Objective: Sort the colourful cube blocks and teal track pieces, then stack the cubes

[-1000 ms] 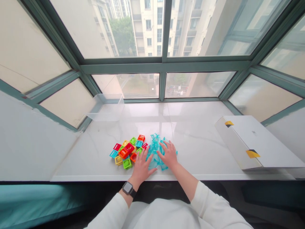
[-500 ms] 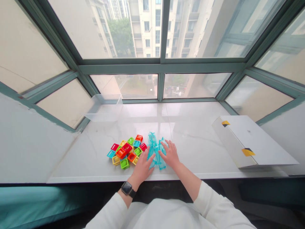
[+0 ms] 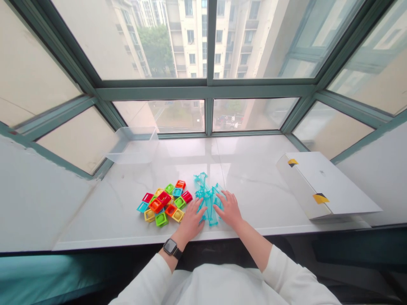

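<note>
Several clear turquoise plastic track-like pieces [image 3: 208,195] lie in a loose pile near the sill's front edge. On the left side of that pile rests my left hand [image 3: 191,220], fingers spread and touching the pieces. My right hand [image 3: 229,209] is at the pile's right side, its fingers apart and fingertips against the turquoise plastic. Neither hand is closed round a piece. Just left of my left hand sits a heap of small hollow plastic blocks [image 3: 163,199] in red, orange, yellow, green and blue. Parts of the turquoise pieces are hidden under my fingers.
A clear plastic bin [image 3: 135,154] stands at the back left by the window frame. To the right, a white box [image 3: 330,182] with yellow and black tabs lies on the white sill [image 3: 254,178]. Window frames [image 3: 178,92] bound the back and sides.
The turquoise pieces have spread out a little, the upper ones leaning further left. Both hands stay beside them with fingers apart. The whole view has shifted slightly.
</note>
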A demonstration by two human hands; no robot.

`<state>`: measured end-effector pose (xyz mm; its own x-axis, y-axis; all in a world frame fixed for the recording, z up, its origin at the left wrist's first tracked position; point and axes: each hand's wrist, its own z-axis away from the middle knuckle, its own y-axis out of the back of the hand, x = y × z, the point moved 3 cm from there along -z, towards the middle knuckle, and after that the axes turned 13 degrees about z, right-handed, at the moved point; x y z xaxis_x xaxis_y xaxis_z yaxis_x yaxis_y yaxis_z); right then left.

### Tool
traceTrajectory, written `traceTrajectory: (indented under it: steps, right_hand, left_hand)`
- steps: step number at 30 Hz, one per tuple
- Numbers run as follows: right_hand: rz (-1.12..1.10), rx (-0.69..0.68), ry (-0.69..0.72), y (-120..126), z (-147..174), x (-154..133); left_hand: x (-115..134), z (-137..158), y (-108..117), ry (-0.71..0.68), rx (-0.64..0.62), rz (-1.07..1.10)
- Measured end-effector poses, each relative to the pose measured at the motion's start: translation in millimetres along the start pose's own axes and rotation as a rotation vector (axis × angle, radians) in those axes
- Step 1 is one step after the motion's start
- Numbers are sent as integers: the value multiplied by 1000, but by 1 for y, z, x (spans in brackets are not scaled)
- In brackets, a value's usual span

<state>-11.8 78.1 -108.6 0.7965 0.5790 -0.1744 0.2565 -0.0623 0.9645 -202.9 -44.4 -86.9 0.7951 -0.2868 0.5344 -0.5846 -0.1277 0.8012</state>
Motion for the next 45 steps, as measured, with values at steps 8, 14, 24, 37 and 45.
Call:
traceTrajectory:
  steps: [8,14,24,37,45]
  right_hand:
    - [-41,127,39,10,26,8]
    - [-17,105,97,7,50,6]
    - [-2,62,127,-15,43,3]
    - [19,58,117,-16,37,2]
    - [-12,91,110,-11,38,1]
  left_hand:
    - [15,-18,37,86,190,133]
    - [-27,-107,46,341,321,137]
    - [-62,-151,22,412,-10,217]
    - [-30,-130,31,154,-150,87]
    - [-17,-110,47,143,-149,115]
